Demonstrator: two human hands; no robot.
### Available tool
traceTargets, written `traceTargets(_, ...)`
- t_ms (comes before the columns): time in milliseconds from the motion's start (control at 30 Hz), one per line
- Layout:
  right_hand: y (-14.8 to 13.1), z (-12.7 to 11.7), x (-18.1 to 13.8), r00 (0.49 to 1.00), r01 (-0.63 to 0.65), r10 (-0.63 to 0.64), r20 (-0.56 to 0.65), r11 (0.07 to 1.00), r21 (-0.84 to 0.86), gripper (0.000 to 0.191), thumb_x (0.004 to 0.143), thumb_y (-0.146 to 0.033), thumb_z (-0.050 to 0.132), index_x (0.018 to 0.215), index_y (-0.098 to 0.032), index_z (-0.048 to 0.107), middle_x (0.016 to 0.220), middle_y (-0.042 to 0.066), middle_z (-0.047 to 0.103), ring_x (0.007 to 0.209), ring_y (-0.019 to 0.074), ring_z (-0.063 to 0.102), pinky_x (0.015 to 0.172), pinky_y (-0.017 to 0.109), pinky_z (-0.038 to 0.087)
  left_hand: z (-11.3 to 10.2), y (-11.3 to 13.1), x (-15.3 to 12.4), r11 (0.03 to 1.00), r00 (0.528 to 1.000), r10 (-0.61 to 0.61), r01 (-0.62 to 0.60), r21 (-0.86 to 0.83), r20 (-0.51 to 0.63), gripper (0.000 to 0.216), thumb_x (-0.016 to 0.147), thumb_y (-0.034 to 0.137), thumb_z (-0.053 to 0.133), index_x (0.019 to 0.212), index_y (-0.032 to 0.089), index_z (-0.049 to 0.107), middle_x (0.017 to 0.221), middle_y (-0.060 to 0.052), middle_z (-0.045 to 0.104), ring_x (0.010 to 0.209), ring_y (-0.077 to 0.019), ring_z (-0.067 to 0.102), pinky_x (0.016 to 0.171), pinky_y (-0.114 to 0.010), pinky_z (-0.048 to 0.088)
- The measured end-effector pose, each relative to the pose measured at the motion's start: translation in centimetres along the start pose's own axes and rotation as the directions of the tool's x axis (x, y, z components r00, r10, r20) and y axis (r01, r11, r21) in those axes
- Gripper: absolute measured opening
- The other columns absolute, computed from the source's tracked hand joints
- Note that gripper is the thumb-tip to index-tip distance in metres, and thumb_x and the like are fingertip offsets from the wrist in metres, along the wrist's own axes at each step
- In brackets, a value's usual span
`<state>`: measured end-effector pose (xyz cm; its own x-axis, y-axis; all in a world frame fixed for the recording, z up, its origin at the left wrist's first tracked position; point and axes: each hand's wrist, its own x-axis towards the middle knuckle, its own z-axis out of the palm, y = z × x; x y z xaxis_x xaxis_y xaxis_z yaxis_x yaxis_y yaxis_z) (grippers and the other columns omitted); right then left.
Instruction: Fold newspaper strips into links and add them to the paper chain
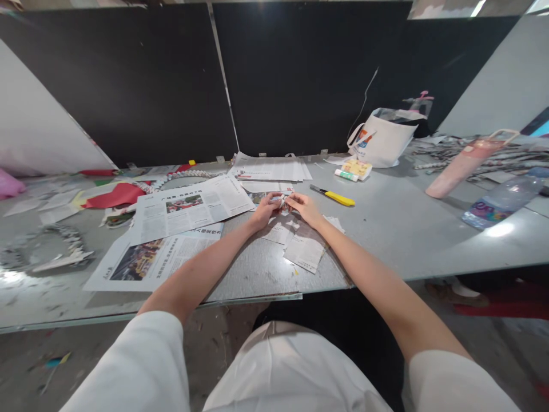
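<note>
Both of my hands meet over the middle of the grey table. Between their fingertips is a small folded piece of newspaper [283, 198], partly hidden by the fingers. My left hand [266, 209] pinches it from the left, while my right hand [303, 207] closes on it from the right. Below the hands lie cut newspaper pieces [305, 249], flat on the tabletop and partly overlapping. A yellow utility knife [338, 198] rests just right of my right hand. Large newspaper sheets [193, 207] are spread beside my left forearm.
Braided paper rings [71, 240] and red paper [114, 196] lie at the left. A glue stick [346, 175] sits before a white bag [383, 140]. Farther right are a pink tumbler [461, 166] and a clear plastic bottle [504, 197]. Black panels [309, 74] stand behind the table.
</note>
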<state>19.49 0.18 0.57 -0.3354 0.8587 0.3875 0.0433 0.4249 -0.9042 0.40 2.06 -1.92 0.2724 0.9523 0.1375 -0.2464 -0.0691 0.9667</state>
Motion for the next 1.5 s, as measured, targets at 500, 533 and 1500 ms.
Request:
traceTargets(500,1.1,-0.5,0.5,0.999,0.009,-0.008,-0.036,0.999,0.046,0.052,0.084,-0.072,0.074,0.077,-0.022,0.062,0.072,0.001,0.060,0.072,0.0187,0.054,0.074,0.034,0.047,0.1,0.6,-0.1,0.999,0.998,-0.020,0.017,-0.047,-0.052,0.034,0.080,0.029,0.084,0.108,0.017,0.069,0.079,-0.002,0.070,0.069,-0.0135,0.064,0.064,-0.024,0.043)
traceTargets(533,1.0,-0.5,0.5,0.999,0.008,-0.006,-0.035,0.998,0.069,0.052,0.084,-0.073,0.073,0.078,-0.022,0.062,0.072,0.001,0.058,0.072,0.0187,0.054,0.074,0.034,0.048,0.1,0.6,0.0,0.998,0.997,-0.019,0.015,-0.057,-0.070,0.033,0.080,0.030,0.083,0.107,0.017,0.069,0.077,-0.002,0.069,0.068,-0.0134,0.063,0.063,-0.024,0.043)
traceTargets(1500,1.8,-0.2,0.6,0.995,-0.070,0.077,-0.057,0.992,0.108,0.060,0.081,-0.080,0.070,0.072,-0.023,0.054,0.068,-0.002,0.048,0.064,0.0152,0.045,0.068,0.032,0.048,-0.1,0.1,0.1,0.999,0.999,-0.037,0.037,-0.033,0.000,0.038,0.075,0.033,0.089,0.106,0.015,0.076,0.085,-0.005,0.073,0.068,-0.0133,0.066,0.065,-0.024,0.046)
